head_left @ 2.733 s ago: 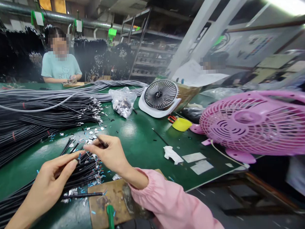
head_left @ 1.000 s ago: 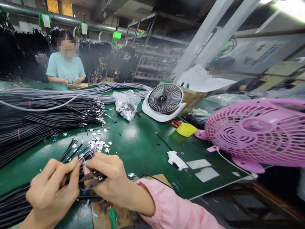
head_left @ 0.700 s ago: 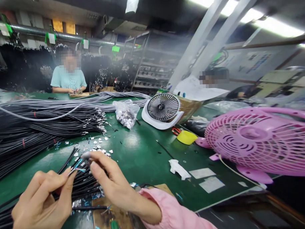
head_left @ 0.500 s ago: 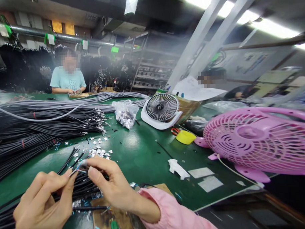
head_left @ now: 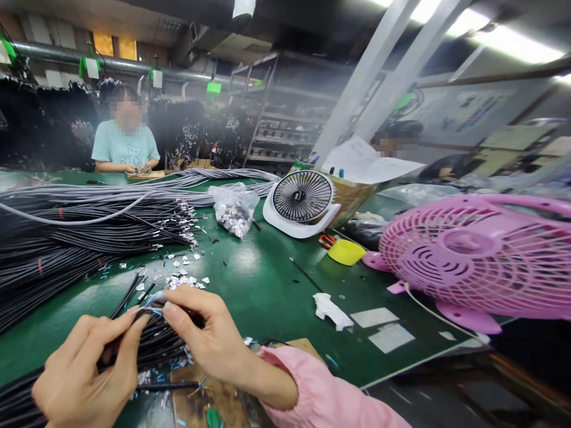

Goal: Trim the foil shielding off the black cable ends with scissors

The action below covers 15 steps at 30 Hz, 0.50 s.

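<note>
Thin coloured wires (head_left: 153, 310), white, blue and reddish, stick out at a cable end between my two hands. My left hand (head_left: 91, 364) is closed, thumb and finger pinching the cable end. My right hand (head_left: 208, 332), in a pink sleeve, pinches the wires' tips between thumb and forefinger. Below and behind the hands lies a bunch of black cables (head_left: 166, 346). A wooden board (head_left: 187, 411) sits under the right wrist, with a green-handled tool (head_left: 213, 424) on it, partly cut off by the frame.
Black cable bundles (head_left: 80, 240) and grey cables (head_left: 195, 183) cover the left. Foil scraps (head_left: 180, 280) lie ahead, near a plastic bag (head_left: 235, 209). A white fan (head_left: 301, 201), yellow object (head_left: 347, 252) and large pink fan (head_left: 474, 257) stand right. A co-worker (head_left: 126, 141) sits opposite.
My hands have drawn slightly closer together at the wires, the left shifting a little right. Both still pinch. The view has tilted slightly.
</note>
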Available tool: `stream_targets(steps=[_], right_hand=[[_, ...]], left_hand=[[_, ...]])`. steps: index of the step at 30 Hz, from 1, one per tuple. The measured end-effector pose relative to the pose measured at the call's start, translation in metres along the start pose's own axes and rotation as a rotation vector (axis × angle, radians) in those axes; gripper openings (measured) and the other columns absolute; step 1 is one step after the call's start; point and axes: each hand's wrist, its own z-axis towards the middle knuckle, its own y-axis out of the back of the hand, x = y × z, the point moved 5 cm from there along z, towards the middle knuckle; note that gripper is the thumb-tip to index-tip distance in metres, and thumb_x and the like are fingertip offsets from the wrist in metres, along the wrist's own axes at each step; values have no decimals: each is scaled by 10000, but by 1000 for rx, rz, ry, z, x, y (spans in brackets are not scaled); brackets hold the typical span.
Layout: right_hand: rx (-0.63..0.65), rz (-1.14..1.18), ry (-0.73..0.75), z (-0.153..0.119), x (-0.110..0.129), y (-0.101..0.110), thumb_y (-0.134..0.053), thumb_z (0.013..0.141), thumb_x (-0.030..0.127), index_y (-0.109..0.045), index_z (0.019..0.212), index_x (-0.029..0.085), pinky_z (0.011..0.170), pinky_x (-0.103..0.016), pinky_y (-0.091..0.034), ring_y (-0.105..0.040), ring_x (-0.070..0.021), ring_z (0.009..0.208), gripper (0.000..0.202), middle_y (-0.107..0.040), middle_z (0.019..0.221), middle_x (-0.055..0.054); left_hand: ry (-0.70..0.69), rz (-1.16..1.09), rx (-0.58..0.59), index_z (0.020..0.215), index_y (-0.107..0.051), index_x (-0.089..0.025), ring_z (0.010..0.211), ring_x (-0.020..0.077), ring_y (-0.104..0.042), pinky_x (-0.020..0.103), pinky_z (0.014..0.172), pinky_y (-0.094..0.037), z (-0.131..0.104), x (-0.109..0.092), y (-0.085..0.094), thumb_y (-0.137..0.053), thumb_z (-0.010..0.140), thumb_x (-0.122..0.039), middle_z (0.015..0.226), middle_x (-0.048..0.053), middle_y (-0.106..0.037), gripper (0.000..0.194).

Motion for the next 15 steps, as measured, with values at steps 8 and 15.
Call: stream_targets(steps=[8, 15], right_hand=[[-30, -128, 22, -5, -4, 2, -476, 991, 356, -733, 831, 225, 653, -293, -456, -547, -176, 691, 330, -636, 714, -45], [-1, -66, -57, -2, -7, 4, -521, 963, 376, -695, 783, 201, 596, -269, -417, -511, -144, 626, 305, -615, 685, -23]], left_hand=[[121, -157, 129, 648, -651, -238, 407, 85, -524, 188, 403, -388, 34, -1, -3, -571, 886, -285, 533, -63, -606, 256], [302, -367, 430, 488, -548, -218, 322, 95, -383, 204, 310, -297, 38, 8, -15, -445, 930, -379, 387, -49, -421, 482]])
